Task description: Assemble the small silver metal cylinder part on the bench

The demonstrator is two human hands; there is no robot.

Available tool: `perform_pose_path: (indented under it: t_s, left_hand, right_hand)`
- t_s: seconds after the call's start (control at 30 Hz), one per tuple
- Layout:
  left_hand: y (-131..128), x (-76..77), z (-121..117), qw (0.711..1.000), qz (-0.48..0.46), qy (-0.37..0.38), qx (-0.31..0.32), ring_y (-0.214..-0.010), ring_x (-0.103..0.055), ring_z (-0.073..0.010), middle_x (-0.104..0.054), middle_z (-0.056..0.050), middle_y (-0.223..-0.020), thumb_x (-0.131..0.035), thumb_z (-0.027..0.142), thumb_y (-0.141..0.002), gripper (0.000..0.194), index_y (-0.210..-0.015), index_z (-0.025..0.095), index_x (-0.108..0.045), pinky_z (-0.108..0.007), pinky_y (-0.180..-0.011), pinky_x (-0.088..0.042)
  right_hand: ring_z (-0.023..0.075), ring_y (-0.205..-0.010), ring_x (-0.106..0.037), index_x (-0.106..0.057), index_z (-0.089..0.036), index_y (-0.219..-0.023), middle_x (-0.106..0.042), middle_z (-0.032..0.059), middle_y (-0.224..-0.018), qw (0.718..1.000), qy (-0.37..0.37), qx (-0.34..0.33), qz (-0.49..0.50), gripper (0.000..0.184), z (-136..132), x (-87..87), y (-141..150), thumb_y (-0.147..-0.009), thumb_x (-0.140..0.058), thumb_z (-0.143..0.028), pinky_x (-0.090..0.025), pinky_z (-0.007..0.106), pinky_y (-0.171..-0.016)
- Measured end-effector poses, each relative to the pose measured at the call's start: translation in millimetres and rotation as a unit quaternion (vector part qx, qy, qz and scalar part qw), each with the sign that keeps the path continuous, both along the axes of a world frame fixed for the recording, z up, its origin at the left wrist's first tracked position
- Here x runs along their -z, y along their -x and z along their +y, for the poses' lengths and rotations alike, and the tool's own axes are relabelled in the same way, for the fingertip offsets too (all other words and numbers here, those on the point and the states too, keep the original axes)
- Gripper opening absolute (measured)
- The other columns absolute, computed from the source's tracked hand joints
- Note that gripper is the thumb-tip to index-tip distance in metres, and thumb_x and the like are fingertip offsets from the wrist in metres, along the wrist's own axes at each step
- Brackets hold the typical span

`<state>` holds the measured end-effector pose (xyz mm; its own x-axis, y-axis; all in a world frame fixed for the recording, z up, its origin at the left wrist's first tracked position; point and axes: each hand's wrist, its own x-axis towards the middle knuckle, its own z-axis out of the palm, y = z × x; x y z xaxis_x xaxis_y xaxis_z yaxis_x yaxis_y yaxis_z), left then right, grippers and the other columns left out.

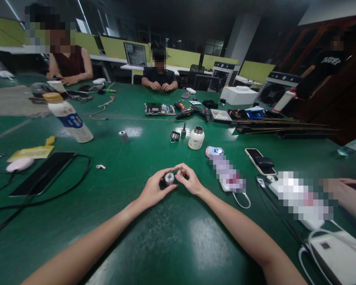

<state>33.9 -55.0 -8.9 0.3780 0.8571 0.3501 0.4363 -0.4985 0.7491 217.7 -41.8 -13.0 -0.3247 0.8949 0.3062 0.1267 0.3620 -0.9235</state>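
Note:
A small silver electric motor [169, 177] stands upright on the green table [130, 221], its round end with a short shaft facing up. My left hand [153, 187] curves around it, thumb in front and fingers behind. Just to the right, my right hand [190, 180] has its fingers bent and its thumb and fingertips close together beside the motor. Anything between those right fingertips is too small to make out. A similar metal cylinder [124, 137] stands farther off on the left.
A white flask [196, 138], its lid [175, 136] and a screwdriver-like piece [183, 130] stand ahead. Behind lie a circuit board [159, 109] and power drills [192, 112]. A bottle [71, 120] and tablet [43, 174] are left; phones [260, 161] and a co-worker's hand [348, 196] right.

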Motion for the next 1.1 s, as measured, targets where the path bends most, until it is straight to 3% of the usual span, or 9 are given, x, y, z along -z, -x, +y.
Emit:
perform_pose_path:
  t_s: [0.13,0.3,0.57,0.63,0.77,0.87,1.03,1.1]
  left_hand:
    - [1.4,1.1,0.9,1.000,0.018,0.005,-0.014,-0.085,-0.066,-0.0203,-0.071,-0.005,-0.098,-0.070,0.036,-0.076,0.037,-0.109,0.020,-0.065,-0.030,-0.077,-0.052]
    - [2.5,-0.8,2.5,1.000,0.011,0.011,0.003,-0.091,-0.066,-0.0217,-0.072,-0.005,-0.102,-0.072,0.038,-0.076,0.037,-0.109,0.022,-0.067,-0.031,-0.081,-0.051]
    - [0.0,-1.9,1.3,0.999,0.039,0.010,-0.002,-0.085,-0.065,-0.0224,-0.072,-0.006,-0.095,-0.072,0.045,-0.075,0.045,-0.112,0.020,-0.065,-0.033,-0.078,-0.049]
    - [-0.3,-2.5,1.6,0.999,0.044,0.006,-0.004,-0.084,-0.064,-0.0221,-0.071,-0.006,-0.094,-0.072,0.045,-0.075,0.045,-0.111,0.019,-0.065,-0.033,-0.077,-0.049]
    - [-0.8,-3.6,1.7,0.999,0.050,0.008,0.003,-0.086,-0.063,-0.0219,-0.070,-0.006,-0.096,-0.071,0.043,-0.076,0.041,-0.110,0.020,-0.065,-0.033,-0.079,-0.048]
    - [-1.0,-4.2,1.4,0.999,0.052,0.014,0.004,-0.086,-0.063,-0.0218,-0.070,-0.005,-0.097,-0.071,0.042,-0.077,0.041,-0.110,0.020,-0.065,-0.034,-0.079,-0.047]
    - [-1.0,-7.4,0.6,0.999,0.031,0.030,0.004,-0.088,-0.063,-0.0214,-0.071,-0.005,-0.100,-0.074,0.041,-0.074,0.042,-0.111,0.022,-0.065,-0.033,-0.080,-0.048]
    - [-1.2,-9.0,0.4,0.999,0.012,0.040,-0.005,-0.091,-0.064,-0.0214,-0.070,-0.005,-0.104,-0.077,0.041,-0.070,0.047,-0.112,0.022,-0.065,-0.033,-0.080,-0.049]
  right_hand:
    - [0.0098,-0.055,-0.041,-0.067,-0.021,-0.097,-0.049,-0.0044,-0.063,0.995,-0.036,0.047,-0.081,0.023,-6.4,-7.2,7.0,-0.086,-0.060,-0.040,-0.033,0.024,-0.056]
    - [0.0107,-0.067,-0.052,-0.074,-0.027,-0.094,-0.059,-0.0012,-0.077,0.971,-0.099,0.083,-0.203,0.018,-11.5,-26.6,8.8,-0.082,-0.068,-0.039,-0.039,0.026,-0.068]
    - [0.0156,-0.090,-0.061,-0.075,-0.024,-0.092,-0.065,0.0029,-0.092,0.968,-0.117,0.115,-0.189,0.014,-9.8,-49.1,-1.6,-0.086,-0.065,-0.033,-0.045,0.030,-0.084]
    - [0.0151,-0.087,-0.060,-0.075,-0.024,-0.094,-0.064,0.0029,-0.091,0.967,-0.112,0.113,-0.199,0.016,-3.4,-47.6,-11.0,-0.086,-0.065,-0.034,-0.046,0.028,-0.081]
    - [0.0126,-0.073,-0.056,-0.075,-0.029,-0.095,-0.061,0.0013,-0.084,0.942,-0.066,0.098,-0.314,0.016,11.7,-31.6,-31.1,-0.084,-0.068,-0.036,-0.044,0.026,-0.068]
    - [0.0125,-0.074,-0.055,-0.075,-0.030,-0.099,-0.057,0.0010,-0.083,0.927,-0.057,0.102,-0.356,0.018,17.9,-19.2,-39.0,-0.083,-0.069,-0.035,-0.043,0.025,-0.070]
    - [0.0095,-0.065,-0.052,-0.071,-0.027,-0.109,-0.064,0.0024,-0.095,0.947,-0.065,0.075,-0.307,0.032,19.7,-13.3,-39.9,-0.078,-0.073,-0.033,-0.043,0.023,-0.065]
    - [0.0096,-0.064,-0.052,-0.072,-0.025,-0.105,-0.069,0.0021,-0.093,0.957,-0.057,0.070,-0.274,0.029,20.2,-12.3,-38.8,-0.077,-0.073,-0.029,-0.043,0.023,-0.064]
